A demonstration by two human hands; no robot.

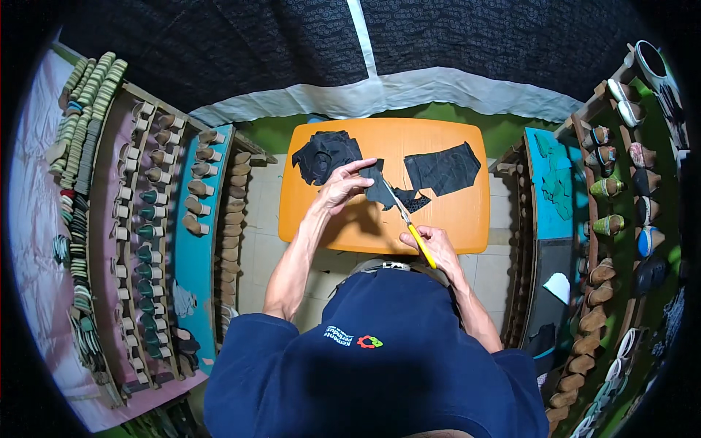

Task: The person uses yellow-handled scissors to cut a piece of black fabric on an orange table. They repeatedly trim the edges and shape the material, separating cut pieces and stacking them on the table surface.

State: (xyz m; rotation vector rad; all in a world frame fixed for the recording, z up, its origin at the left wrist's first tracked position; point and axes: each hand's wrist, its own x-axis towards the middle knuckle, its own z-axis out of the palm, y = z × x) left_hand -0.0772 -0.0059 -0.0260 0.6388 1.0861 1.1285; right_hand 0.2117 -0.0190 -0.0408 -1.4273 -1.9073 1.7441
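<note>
Above the orange table (298, 212), my left hand (340, 190) pinches a small piece of black fabric (377, 192) between thumb and fingers. My right hand (438, 247) grips a pair of scissors (421, 245) with yellow handles, its blades at the fabric's right edge. Whether the blades are closed on the cloth is hard to tell. A dark, patterned scrap (418, 204) shows beneath the blades. Left of my hands sits a rumpled heap of black fabric pieces (327, 156). A larger, flatter black cloth (442, 169) lies toward the right edge of the tabletop.
Racks of shoes (148, 255) and rolls of striped straps (93, 109) line the left side. More shoes (604, 188) stand on shelves at right, beside a blue board (544, 219) with green scraps (556, 182). A dark patterned curtain (255, 47) hangs behind the table.
</note>
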